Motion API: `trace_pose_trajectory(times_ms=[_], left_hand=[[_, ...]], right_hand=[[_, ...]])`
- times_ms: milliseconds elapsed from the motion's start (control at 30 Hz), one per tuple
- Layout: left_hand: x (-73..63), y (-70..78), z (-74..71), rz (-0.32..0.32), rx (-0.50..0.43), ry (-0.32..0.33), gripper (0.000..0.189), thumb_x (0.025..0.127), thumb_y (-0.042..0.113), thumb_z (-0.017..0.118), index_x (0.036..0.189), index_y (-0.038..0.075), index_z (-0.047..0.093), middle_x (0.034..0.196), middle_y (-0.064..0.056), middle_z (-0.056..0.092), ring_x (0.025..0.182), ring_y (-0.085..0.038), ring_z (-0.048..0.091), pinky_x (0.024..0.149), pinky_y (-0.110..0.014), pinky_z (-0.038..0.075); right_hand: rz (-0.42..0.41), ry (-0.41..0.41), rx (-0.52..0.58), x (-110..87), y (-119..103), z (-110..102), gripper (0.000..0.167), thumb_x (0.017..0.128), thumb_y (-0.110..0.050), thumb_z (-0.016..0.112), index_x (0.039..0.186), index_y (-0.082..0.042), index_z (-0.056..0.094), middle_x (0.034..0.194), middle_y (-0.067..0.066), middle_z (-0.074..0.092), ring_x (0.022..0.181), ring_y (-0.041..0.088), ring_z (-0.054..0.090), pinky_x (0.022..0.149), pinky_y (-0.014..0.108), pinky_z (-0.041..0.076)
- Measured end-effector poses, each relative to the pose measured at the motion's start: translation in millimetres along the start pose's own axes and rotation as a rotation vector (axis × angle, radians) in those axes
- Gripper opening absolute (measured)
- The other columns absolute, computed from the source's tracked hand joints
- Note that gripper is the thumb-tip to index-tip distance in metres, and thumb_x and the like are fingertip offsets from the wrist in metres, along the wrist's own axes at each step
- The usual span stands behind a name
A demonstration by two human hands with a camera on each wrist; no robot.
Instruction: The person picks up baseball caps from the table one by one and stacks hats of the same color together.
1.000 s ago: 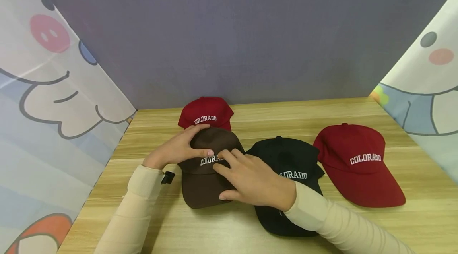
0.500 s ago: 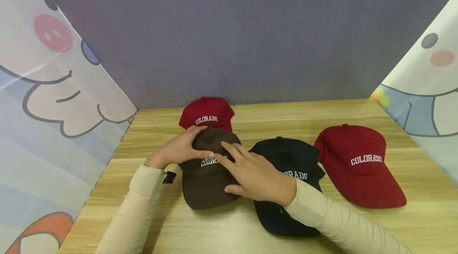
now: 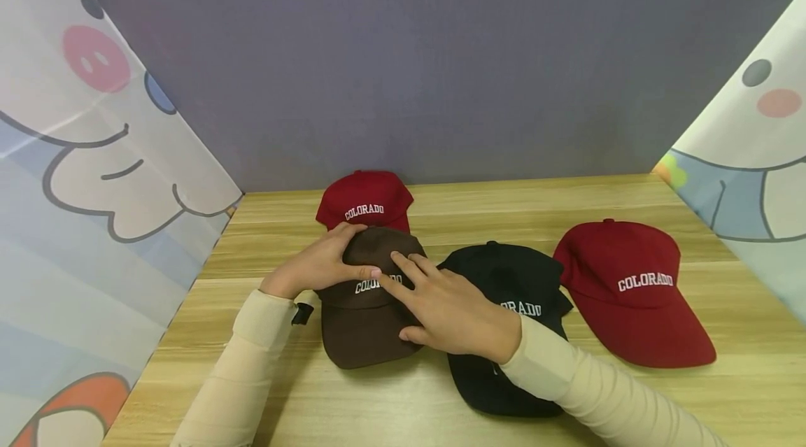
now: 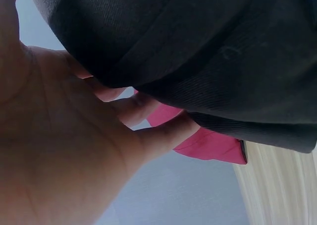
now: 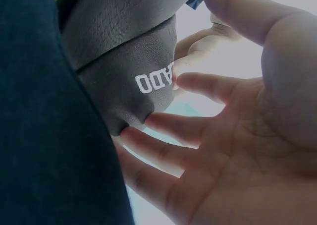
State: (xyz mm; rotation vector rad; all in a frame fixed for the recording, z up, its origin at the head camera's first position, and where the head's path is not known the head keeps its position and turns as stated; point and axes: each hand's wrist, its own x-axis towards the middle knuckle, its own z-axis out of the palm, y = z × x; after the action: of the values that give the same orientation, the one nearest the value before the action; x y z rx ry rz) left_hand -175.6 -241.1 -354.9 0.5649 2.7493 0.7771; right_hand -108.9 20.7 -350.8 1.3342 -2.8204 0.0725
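Note:
A brown baseball cap [image 3: 362, 335] lies brim toward me on the wooden table, white COLORADO lettering on its front. My left hand [image 3: 321, 265] holds its crown from the left, thumb across the lettering. The other fingertips go out of sight behind the dark cloth [image 4: 198, 51] in the left wrist view. My right hand [image 3: 450, 310] reaches over the black cap [image 3: 504, 391] and touches the brown crown with extended, spread fingertips. In the right wrist view these fingers [image 5: 158, 150] rest against the brown cap [image 5: 129, 81] near its letters.
Behind the brown cap sits a red cap [image 3: 365, 195], its brim mostly covered. Another red cap [image 3: 630, 293] lies at the right, beside the black one. A grey panel [image 3: 441, 62] closes off the table's back. Cartoon-printed cloths [image 3: 75, 153] stand at both sides.
My right fingers have shifted slightly across the brown crown and uncovered more of its front. The left hand keeps its place on the cap. The other caps stay put.

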Motion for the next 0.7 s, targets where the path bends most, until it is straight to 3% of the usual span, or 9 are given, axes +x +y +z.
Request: trace_pose_trajectory(times_ms=[367,700], left_hand=[[-0.3,-0.2,-1.3,0.004,0.022,-0.012,0.104,0.083,0.067,0.074,0.158,0.007,0.032,0.155,-0.010,0.041,0.143,-0.034,0.044,0.115,-0.058,0.038],[-1.1,2.6,-2.1,0.008,0.019,-0.014,0.101,0.082,0.065,0.077,0.155,0.007,0.037,0.152,-0.009,0.044,0.140,-0.033,0.047,0.114,-0.057,0.040]], right_hand=[[-0.028,-0.075,-0.045,1.0,1.3,3.1,0.085,0.093,-0.054,0.069,0.163,-0.026,0.029,0.170,0.014,0.021,0.155,0.036,0.027,0.099,0.046,0.056],[-0.055,-0.105,-0.053,-1.8,-3.0,3.3,0.081,0.093,-0.054,0.070,0.160,-0.025,0.036,0.171,0.012,0.021,0.155,0.036,0.029,0.101,0.046,0.055]])
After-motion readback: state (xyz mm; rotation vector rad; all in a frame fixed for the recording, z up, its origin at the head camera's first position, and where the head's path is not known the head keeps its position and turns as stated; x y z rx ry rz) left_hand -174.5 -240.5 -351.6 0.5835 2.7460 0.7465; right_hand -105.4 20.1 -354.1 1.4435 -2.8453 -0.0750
